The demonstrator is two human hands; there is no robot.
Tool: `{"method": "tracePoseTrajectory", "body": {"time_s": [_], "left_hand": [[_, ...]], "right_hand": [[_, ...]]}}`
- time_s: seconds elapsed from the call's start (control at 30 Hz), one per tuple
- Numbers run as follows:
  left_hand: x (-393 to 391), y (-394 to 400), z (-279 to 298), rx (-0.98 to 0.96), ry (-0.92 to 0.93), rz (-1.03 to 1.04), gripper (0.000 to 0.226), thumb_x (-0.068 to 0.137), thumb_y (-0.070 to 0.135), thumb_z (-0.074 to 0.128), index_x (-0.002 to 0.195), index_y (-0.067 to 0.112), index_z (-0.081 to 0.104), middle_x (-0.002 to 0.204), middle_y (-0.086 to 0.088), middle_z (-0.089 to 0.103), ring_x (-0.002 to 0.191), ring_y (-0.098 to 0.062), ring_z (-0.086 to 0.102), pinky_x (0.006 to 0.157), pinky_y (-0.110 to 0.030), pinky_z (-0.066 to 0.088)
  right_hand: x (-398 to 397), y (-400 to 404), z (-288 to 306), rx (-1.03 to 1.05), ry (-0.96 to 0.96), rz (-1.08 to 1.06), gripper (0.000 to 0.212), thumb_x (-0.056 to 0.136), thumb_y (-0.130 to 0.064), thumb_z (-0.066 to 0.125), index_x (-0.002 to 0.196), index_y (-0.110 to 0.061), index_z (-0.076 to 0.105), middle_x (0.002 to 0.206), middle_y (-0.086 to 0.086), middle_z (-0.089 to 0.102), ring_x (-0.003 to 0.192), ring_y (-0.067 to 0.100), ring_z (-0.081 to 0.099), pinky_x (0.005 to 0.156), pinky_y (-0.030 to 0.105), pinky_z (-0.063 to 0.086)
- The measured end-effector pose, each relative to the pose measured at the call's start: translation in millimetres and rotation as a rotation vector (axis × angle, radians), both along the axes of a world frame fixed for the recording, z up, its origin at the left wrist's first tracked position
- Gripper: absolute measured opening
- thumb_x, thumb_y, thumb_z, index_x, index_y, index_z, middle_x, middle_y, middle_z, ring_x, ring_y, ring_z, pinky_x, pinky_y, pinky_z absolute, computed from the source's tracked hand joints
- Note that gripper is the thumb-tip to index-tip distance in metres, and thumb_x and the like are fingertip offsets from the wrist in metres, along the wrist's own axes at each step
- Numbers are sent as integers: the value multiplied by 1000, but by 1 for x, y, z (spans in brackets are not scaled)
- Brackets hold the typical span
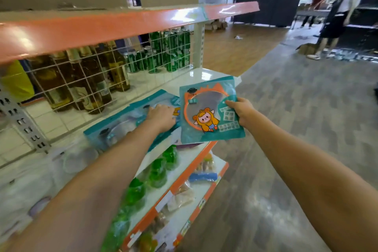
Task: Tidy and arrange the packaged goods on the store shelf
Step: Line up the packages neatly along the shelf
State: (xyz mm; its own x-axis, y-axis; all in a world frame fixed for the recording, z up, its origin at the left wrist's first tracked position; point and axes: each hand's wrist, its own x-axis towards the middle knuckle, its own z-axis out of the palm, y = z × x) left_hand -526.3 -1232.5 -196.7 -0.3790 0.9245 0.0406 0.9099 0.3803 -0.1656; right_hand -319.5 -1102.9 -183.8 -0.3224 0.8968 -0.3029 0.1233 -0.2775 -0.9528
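My right hand [241, 111] grips the right edge of a teal packet [204, 116] with an orange ring and a cartoon figure, held face-up just above the shelf's front right corner. My left hand [161, 115] rests palm-down on a second teal packet [126, 120] that lies flat on the white shelf [196, 73]; whether its fingers grip that packet is hidden. Clear plastic packets [75, 159] lie to the left, under my left forearm.
An orange-edged shelf [114, 24] overhangs above. Behind a wire grid [90, 80] stand brown bottles [81, 80] and green cans [167, 53]. Lower shelves hold green bottles [157, 172] and snack bags [180, 196]. The aisle floor [286, 108] lies right; two people [335, 18] stand far back.
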Motion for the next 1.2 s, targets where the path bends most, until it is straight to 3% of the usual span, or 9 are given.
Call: {"method": "tracePoseTrajectory", "body": {"time_s": [0.23,0.43,0.7,0.8,0.87,0.93,1.03,1.13,1.2], "left_hand": [[-12,3,5,56,-72,98,28,95,29,42,116,16,56,126,-9,56,117,-29,50,93,-41,39],[-52,13,9,17,-21,184,32,96,26,39,120,9,52,125,-13,53,118,-30,48,94,-42,39],[-110,16,7,0,9,227,40,98,35,38,130,15,48,129,-11,53,120,-29,47,96,-43,41],[-123,15,10,-14,43,269,41,98,36,38,134,17,47,132,-11,51,123,-29,47,97,-43,40],[-128,15,11,-14,73,295,39,98,34,38,131,16,50,130,-11,53,120,-28,49,94,-43,41],[-132,16,13,-16,85,316,36,97,32,38,126,14,52,127,-12,55,117,-29,50,91,-43,42],[-135,19,14,-10,83,366,37,98,32,37,126,13,51,127,-12,54,117,-30,49,90,-42,42],[-137,22,12,14,68,432,39,97,35,38,129,15,51,128,-10,55,117,-28,50,91,-42,43],[-134,25,12,25,44,478,39,98,35,38,130,16,50,129,-10,54,119,-28,49,94,-43,41]], "right_hand": [[-41,31,-4,-2,29,131,34,93,-13,59,124,0,52,80,7,64,68,20,62,69,35,55],[-96,47,-7,-20,55,222,35,92,-14,61,124,-1,53,78,7,63,66,20,61,68,36,54],[-155,71,-4,12,77,353,33,94,-14,58,122,2,54,79,9,63,67,22,61,73,38,54],[-176,78,-2,23,48,378,30,93,-14,59,119,2,55,78,9,62,65,21,60,67,36,55],[-189,84,-1,21,45,418,27,94,-12,58,117,2,56,77,9,61,64,21,59,58,32,56],[-200,92,0,3,55,461,22,94,-11,58,112,0,56,77,10,60,64,22,59,59,34,55],[-217,104,1,-2,33,511,8,93,-11,59,91,-4,58,77,10,61,59,20,62,56,33,56],[-231,116,0,23,-1,567,11,92,-12,61,83,-8,57,77,10,62,58,20,63,63,36,55],[-238,124,1,44,-20,605,13,92,-12,61,80,-9,56,70,9,64,46,16,64,57,32,56]]}}
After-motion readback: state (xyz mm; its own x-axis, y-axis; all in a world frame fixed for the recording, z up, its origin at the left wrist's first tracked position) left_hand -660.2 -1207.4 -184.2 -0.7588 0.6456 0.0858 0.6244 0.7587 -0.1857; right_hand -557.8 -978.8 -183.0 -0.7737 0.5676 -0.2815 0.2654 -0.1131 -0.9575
